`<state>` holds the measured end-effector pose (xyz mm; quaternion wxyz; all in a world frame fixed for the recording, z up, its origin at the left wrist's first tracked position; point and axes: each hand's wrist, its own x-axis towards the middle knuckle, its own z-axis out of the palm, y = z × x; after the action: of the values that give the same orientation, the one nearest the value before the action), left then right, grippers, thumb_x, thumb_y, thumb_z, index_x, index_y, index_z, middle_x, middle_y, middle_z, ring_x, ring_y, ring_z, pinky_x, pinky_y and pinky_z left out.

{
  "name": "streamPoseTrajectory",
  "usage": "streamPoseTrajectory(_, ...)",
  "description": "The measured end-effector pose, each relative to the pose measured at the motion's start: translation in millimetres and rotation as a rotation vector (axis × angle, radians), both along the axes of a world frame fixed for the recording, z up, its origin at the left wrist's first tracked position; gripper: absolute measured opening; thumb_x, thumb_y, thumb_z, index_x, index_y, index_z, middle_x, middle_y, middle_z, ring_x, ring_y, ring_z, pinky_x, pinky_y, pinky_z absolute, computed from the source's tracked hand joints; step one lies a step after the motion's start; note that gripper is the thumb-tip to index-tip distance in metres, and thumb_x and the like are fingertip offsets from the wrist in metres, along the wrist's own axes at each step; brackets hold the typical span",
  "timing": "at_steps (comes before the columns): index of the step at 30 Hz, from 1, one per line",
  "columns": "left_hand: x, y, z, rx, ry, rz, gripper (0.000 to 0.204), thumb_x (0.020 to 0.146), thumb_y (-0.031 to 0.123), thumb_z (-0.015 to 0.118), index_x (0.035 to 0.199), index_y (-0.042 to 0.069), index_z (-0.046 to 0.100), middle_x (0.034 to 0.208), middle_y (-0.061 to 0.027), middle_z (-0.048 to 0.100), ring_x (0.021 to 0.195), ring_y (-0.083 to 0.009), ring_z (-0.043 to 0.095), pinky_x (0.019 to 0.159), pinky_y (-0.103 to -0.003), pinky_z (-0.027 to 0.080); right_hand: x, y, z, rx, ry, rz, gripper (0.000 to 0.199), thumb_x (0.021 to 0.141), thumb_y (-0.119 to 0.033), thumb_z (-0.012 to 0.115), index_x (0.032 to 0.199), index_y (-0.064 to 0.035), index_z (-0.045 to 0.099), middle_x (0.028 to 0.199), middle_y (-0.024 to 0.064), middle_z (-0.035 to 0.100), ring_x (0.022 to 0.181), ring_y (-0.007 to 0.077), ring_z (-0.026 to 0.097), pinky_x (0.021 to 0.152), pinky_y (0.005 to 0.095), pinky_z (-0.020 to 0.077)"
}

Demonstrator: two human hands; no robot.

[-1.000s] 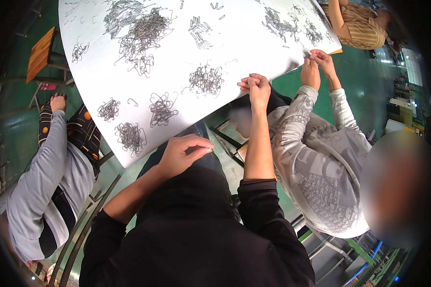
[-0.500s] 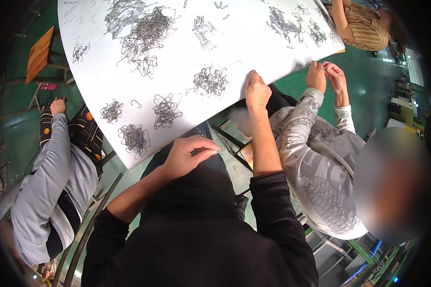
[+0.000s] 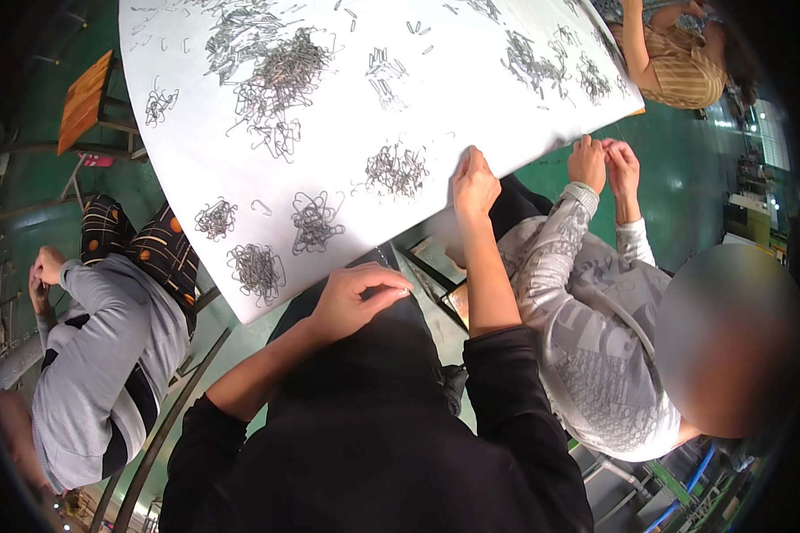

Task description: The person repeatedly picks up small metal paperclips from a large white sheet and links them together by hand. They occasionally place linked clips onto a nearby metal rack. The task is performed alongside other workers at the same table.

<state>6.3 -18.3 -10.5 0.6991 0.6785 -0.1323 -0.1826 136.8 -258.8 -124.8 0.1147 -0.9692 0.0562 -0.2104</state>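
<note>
My left hand (image 3: 357, 300) hovers over my lap, just off the table's near edge. Its thumb and fingers pinch something small and pale at the tips, too small to name. At the white table's edge, my right hand (image 3: 476, 188) is closed, fingertips together; whatever they hold is hidden. Left of it lies a pile of bent wire pieces (image 3: 397, 171). Closer to my left hand are a looser wire cluster (image 3: 316, 222) and a dense wire heap (image 3: 257, 272). A small wire bunch (image 3: 215, 218) sits near the left edge, with one single wire piece (image 3: 260, 207) beside it.
Farther back on the white tabletop (image 3: 329, 262) lies a large wire heap (image 3: 284, 84); several flat wire clips (image 3: 385, 78) and another wire cluster (image 3: 533, 64) are spread beyond. Co-workers sit close on both sides. A wooden stool (image 3: 86, 102) stands at the left.
The whole view has shifted slightly, so the table appears lower. My hands keep nearly the same pose. The left co-worker's hands have come together away from the knee.
</note>
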Motion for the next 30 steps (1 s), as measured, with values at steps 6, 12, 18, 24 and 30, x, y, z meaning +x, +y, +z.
streamPoseTrajectory(6,-4,-1,-3,0.018,0.009,-0.005,0.012,0.084,0.002,0.067,0.095,0.003,0.070,0.092,-0.0082,0.071,0.080,-0.0175,0.068,0.073,-0.027,0.053,-1,5,-3,-0.016,0.006,-0.057,0.015,0.085,-0.011,0.057,0.099,-0.0076,0.057,0.085,0.0118,0.067,0.060,0.0359,0.064,0.053,0.0460,0.0517)
streamPoseTrajectory(12,-6,-5,-6,-0.047,0.040,-0.010,0.013,0.086,0.001,0.064,0.098,0.001,0.069,0.094,-0.0092,0.071,0.085,-0.0156,0.068,0.077,-0.026,0.053,0,8,9,-0.016,0.187,-0.085,0.010,0.087,-0.012,0.053,0.095,-0.0061,0.057,0.085,0.0135,0.068,0.063,0.0383,0.065,0.056,0.0484,0.0514)
streamPoseTrajectory(18,-4,-16,-7,-0.046,0.062,0.027,0.013,0.088,-0.001,0.062,0.099,-0.001,0.068,0.093,-0.0083,0.071,0.084,-0.0120,0.067,0.075,-0.024,0.053,-54,18,74,0.653,0.234,-0.145,0.012,0.092,-0.016,0.057,0.091,-0.0050,0.061,0.084,0.0134,0.070,0.069,0.0280,0.068,0.064,0.0357,0.0507)
streamPoseTrajectory(24,-6,-26,-5,-0.025,-0.037,0.058,0.015,0.088,-0.001,0.061,0.100,0.001,0.068,0.092,-0.0067,0.071,0.075,-0.0087,0.066,0.066,-0.022,0.051,-150,38,143,1.637,0.229,-0.142,0.015,0.087,-0.017,0.070,0.093,-0.0029,0.068,0.094,0.0046,0.069,0.085,0.0103,0.060,0.076,0.0247,0.0446)
streamPoseTrajectory(30,-6,-34,2,0.058,-0.127,0.066,0.016,0.086,-0.001,0.064,0.101,0.002,0.069,0.087,-0.0064,0.069,0.070,-0.0104,0.065,0.064,-0.022,0.050,-182,52,158,1.960,0.279,-0.177,0.009,0.082,-0.007,0.073,0.089,-0.0027,0.072,0.107,0.0001,0.060,0.088,0.0086,0.055,0.076,0.0237,0.0403)
